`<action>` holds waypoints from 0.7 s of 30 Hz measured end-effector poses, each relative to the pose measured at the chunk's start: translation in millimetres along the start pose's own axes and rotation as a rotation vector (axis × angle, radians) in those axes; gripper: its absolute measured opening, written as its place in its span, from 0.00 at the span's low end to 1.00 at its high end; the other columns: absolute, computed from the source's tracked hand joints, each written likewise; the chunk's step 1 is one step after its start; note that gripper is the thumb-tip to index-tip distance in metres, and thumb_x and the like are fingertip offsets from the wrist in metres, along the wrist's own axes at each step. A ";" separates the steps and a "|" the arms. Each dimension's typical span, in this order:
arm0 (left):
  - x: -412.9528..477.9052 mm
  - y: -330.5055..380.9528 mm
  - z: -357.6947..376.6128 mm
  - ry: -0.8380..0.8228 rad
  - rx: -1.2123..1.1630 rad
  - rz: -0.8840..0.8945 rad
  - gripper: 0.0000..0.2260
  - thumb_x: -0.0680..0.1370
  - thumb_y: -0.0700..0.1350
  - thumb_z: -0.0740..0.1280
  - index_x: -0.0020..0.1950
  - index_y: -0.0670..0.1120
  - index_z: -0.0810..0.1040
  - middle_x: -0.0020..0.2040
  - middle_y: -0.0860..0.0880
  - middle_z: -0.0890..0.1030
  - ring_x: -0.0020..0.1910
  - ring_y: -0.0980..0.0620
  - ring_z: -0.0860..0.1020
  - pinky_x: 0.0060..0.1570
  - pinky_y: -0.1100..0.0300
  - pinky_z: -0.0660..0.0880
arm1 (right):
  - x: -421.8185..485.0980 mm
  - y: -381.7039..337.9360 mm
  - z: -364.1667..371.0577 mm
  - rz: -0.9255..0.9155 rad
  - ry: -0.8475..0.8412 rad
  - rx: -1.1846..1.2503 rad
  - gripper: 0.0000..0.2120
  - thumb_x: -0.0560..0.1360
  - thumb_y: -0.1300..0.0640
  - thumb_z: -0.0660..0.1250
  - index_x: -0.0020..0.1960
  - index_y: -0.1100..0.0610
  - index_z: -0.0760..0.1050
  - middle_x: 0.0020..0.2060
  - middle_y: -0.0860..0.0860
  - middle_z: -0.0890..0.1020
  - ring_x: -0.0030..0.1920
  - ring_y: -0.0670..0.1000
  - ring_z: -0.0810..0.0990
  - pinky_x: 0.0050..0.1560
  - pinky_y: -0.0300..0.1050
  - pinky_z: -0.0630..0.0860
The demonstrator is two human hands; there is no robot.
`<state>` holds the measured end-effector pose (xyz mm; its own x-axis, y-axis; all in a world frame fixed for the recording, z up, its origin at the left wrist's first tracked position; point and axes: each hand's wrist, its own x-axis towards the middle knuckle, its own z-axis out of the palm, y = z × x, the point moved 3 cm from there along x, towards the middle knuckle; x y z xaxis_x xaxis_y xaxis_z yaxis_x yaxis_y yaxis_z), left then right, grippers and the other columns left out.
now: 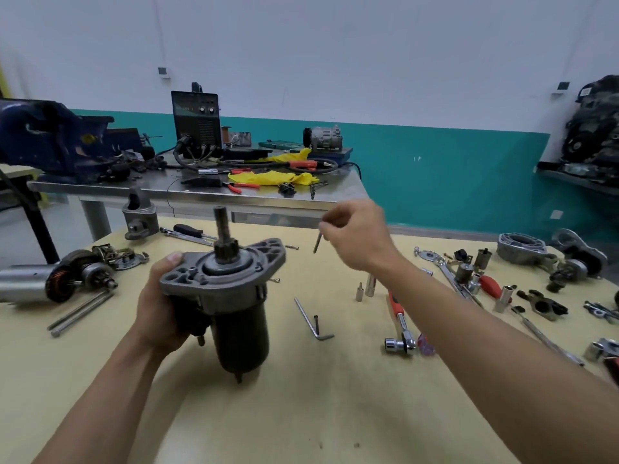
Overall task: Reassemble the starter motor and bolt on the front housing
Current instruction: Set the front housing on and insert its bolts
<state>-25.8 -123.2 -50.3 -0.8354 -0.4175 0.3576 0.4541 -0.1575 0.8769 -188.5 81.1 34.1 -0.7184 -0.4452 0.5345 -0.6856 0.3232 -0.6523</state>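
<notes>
A dark starter motor (pixel 239 324) stands upright above the yellow table, its grey flange plate (pixel 227 272) on top and its pinion shaft (pixel 222 229) pointing up. My left hand (pixel 160 306) grips it from the left, thumb on the flange edge. Up and to the right of the motor, my right hand (pixel 356 236) pinches a thin dark bolt (pixel 317 243) that hangs below the fingers, apart from the flange. A grey front housing (pixel 139 214) stands at the table's far left edge.
An Allen key (pixel 313 321) and a loose bolt (pixel 316 324) lie right of the motor. A red-handled ratchet (pixel 399 321), sockets and motor parts crowd the right side. An armature (pixel 57 279) and two long bolts (pixel 80 313) lie at left. A steel bench (pixel 187 192) stands behind.
</notes>
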 end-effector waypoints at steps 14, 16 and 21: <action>11.2 -9.3 -31.7 0.152 0.031 -0.028 0.27 0.79 0.55 0.51 0.43 0.47 0.88 0.42 0.46 0.87 0.41 0.50 0.86 0.42 0.64 0.81 | 98.6 72.1 109.9 0.190 -0.665 -0.631 0.08 0.75 0.55 0.72 0.46 0.61 0.78 0.40 0.54 0.84 0.37 0.51 0.84 0.37 0.45 0.81; 13.6 -11.0 -31.4 0.140 0.028 -0.034 0.27 0.80 0.55 0.50 0.42 0.47 0.88 0.41 0.47 0.87 0.40 0.50 0.86 0.41 0.64 0.81 | 114.1 73.5 122.9 0.103 -0.528 -0.625 0.10 0.75 0.56 0.71 0.52 0.60 0.80 0.46 0.55 0.83 0.44 0.54 0.82 0.45 0.48 0.82; 15.9 -13.7 -24.8 0.142 0.000 -0.025 0.26 0.78 0.54 0.53 0.38 0.46 0.87 0.38 0.45 0.86 0.37 0.49 0.85 0.38 0.65 0.80 | 127.8 70.3 177.9 -0.053 -0.602 -0.594 0.15 0.77 0.60 0.68 0.64 0.56 0.78 0.58 0.54 0.81 0.54 0.57 0.80 0.54 0.49 0.78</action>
<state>-37.6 -149.9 -64.6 -0.7942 -0.5357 0.2869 0.4337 -0.1690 0.8851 -307.5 -101.7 -39.1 -0.6137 -0.7865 0.0698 -0.7856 0.5993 -0.1537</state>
